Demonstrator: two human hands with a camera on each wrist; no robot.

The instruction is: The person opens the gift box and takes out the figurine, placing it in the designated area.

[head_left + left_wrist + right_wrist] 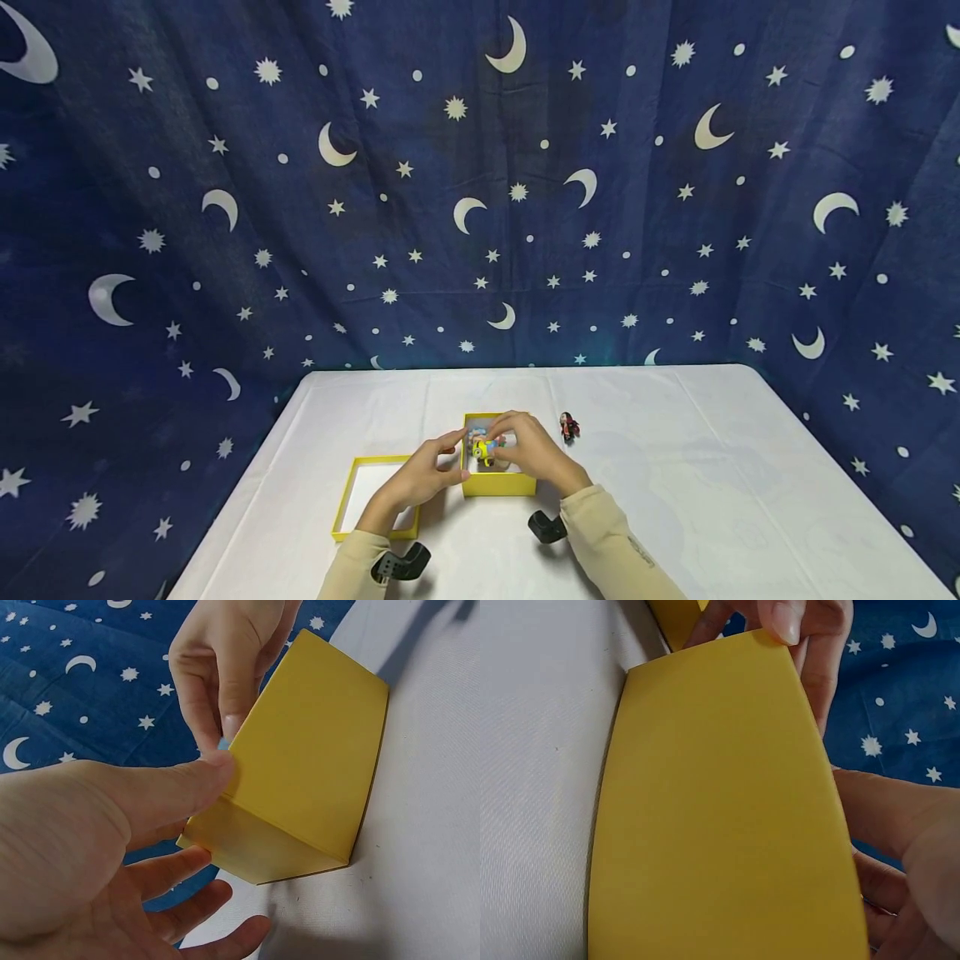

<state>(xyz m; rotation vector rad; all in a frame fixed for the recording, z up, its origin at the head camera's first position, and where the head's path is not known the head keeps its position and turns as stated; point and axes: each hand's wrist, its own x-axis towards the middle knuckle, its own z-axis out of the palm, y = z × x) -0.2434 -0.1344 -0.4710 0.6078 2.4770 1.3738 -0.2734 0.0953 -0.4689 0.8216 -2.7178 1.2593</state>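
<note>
A yellow box, its top side uncovered, stands on the table with small toy figures inside. My right hand reaches into it from above and pinches a yellow-and-blue Minion figure. In the left wrist view a bit of light blue shows by the right fingertips, and the box wall hides the rest. My left hand holds the box's left side, its thumb at the near corner and a fingertip against the side wall. Another figure, pale blue, is partly visible in the box behind the Minion.
The yellow-rimmed box lid lies with its white inside up, left of the box and partly under the left arm. A small dark-and-red figure lies right of the box. A star-patterned curtain hangs behind the white table.
</note>
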